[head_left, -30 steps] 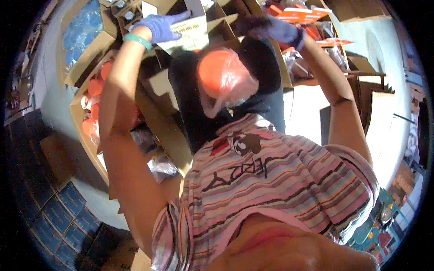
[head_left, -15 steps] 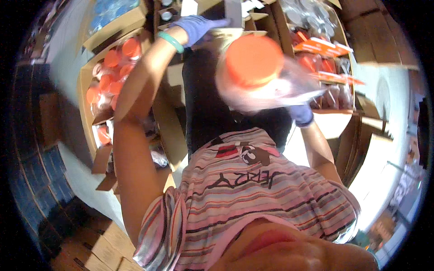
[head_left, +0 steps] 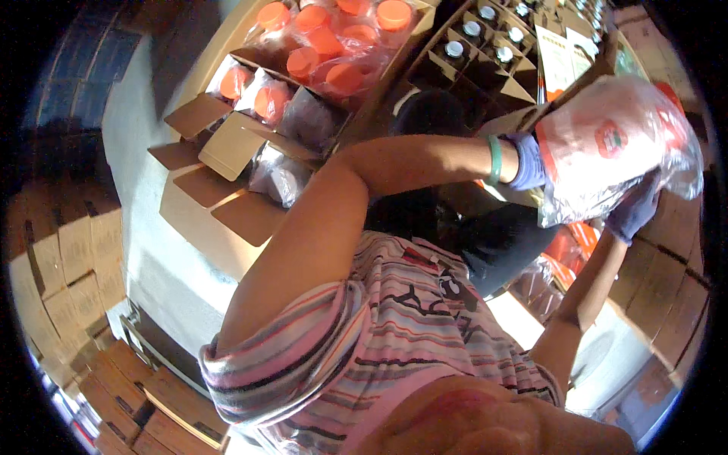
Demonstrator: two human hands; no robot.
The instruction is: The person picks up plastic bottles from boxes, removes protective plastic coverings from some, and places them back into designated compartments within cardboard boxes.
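Out to the right, a large plastic jar in a clear plastic bag [head_left: 599, 148] is held up, lying tilted. It has a pale label with red print, and some red-orange shows at its far end. My left hand [head_left: 526, 161], in a purple glove with a green bangle at the wrist, is closed against the near left side of the jar; its fingertips are hidden by it. My right hand [head_left: 635, 206], gloved too, grips the jar from below at its right side. Under the jar, the bag hangs loose and crinkled.
An open carton [head_left: 216, 186] at the left holds several orange-lidded jars [head_left: 322, 42] in plastic. Beyond, a carton with cardboard dividers [head_left: 455, 72] holds capped bottles. White printed cards [head_left: 560, 67] stand beside it. Stacked cartons [head_left: 72, 265] line the left; others [head_left: 660, 292] stand right.
The view has swung to the right. My left hand, earlier apart near the boxes, is now on the bagged jar. The jar, earlier lid-up in front of me, has tipped over.
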